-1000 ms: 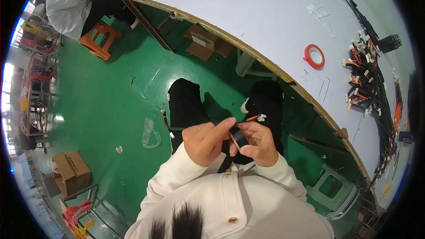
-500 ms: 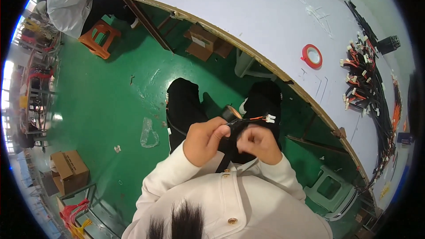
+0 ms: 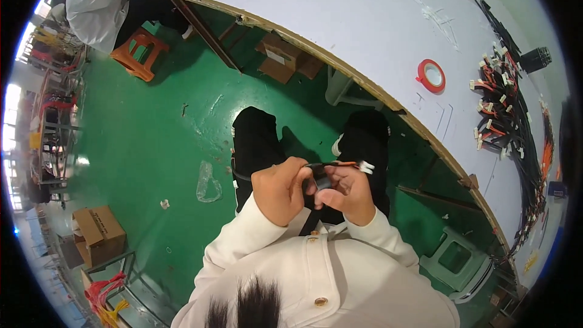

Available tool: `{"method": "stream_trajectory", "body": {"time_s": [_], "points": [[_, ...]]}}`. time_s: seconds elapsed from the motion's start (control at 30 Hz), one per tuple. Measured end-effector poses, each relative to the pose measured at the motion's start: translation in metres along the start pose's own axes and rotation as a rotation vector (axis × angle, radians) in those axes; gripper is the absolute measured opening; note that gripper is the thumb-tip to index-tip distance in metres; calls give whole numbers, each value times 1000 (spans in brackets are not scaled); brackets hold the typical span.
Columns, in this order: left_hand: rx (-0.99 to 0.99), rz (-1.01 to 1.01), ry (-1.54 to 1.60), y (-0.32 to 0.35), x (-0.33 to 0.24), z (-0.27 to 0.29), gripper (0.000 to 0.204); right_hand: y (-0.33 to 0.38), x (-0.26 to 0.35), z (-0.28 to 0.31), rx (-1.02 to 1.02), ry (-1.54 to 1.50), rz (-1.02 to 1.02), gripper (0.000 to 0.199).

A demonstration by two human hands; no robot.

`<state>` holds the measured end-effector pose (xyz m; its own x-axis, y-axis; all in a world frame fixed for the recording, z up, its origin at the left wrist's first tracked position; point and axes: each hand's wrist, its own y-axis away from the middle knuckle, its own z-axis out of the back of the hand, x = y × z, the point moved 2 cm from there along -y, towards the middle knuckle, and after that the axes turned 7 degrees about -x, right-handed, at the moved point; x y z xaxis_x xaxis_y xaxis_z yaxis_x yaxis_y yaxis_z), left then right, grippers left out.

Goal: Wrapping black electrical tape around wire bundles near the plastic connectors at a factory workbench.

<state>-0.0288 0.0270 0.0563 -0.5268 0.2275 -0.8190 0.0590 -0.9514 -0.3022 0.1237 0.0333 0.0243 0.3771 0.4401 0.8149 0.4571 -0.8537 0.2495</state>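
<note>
Fingers of both hands (image 3: 316, 191) pinching a thin wire harness (image 3: 340, 165), table edge (image 3: 388, 94) well apart.

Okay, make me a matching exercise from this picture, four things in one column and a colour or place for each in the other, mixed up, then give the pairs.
Things:
1. tape roll
2. stool
3. cardboard box
4. wire bundle

Matches:
A. orange, on the green floor far left
B. held between both hands
C. red, lying on the white table
D. brown, open, on the floor lower left

Pairs: 1-C, 2-A, 3-D, 4-B
</note>
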Motion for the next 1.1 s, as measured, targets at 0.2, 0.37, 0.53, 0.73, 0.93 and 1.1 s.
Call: {"method": "stream_trajectory", "body": {"time_s": [0.2,0.37,0.53,0.73,0.93,1.1], "points": [[26,-251,-243,-8,-7,-2,12,9,21,-2,-219,-489,-412,62],[95,-199,-114,-3,1,-5,13,13,55,-6,-217,-686,-259,77],[216,235,302,-1,5,4,14,27,38,16,376,109,-20,27],[543,676,810,2,14,6,28,-9,11,15,-144,69,204,59],[396,349,586,0,8,4,29,-15,15,15,69,116,121,47],[145,117,260,1,-2,3,13,3,15,8,30,90,-66,32]]}}
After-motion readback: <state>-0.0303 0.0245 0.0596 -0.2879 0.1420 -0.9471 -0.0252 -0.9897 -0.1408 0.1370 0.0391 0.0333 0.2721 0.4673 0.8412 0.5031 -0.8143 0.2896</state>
